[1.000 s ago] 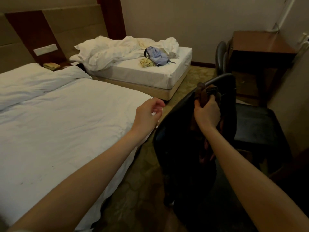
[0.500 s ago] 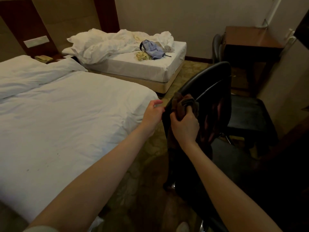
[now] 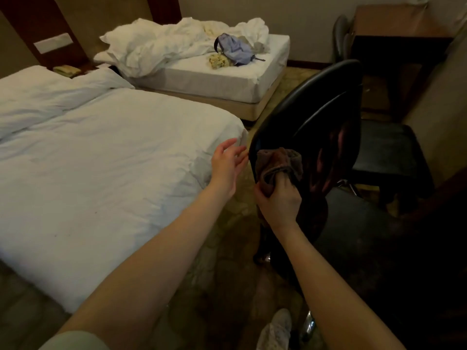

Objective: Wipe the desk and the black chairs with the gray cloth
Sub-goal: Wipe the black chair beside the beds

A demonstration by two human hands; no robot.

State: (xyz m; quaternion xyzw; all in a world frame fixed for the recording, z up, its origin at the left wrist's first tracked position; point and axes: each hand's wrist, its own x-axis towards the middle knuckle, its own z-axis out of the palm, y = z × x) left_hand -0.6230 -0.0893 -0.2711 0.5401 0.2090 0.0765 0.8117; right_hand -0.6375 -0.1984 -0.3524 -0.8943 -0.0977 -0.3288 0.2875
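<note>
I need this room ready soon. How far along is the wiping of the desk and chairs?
Nothing looks provably finished; wiped surfaces can't be told from unwiped here. In hand: the right hand presses the cloth against the near chair's backrest, with the left hand open beside its edge. Possibly left: that chair's seat, the far chair and the desk.

We see hotel-type bedroom: two white-sheeted beds (image 3: 101, 152) (image 3: 209, 72) along padded headboard wall (image 3: 75, 16), phone (image 3: 67, 70) on nightstand between, wooden desk (image 3: 399, 24), black chairs (image 3: 316, 122).
</note>
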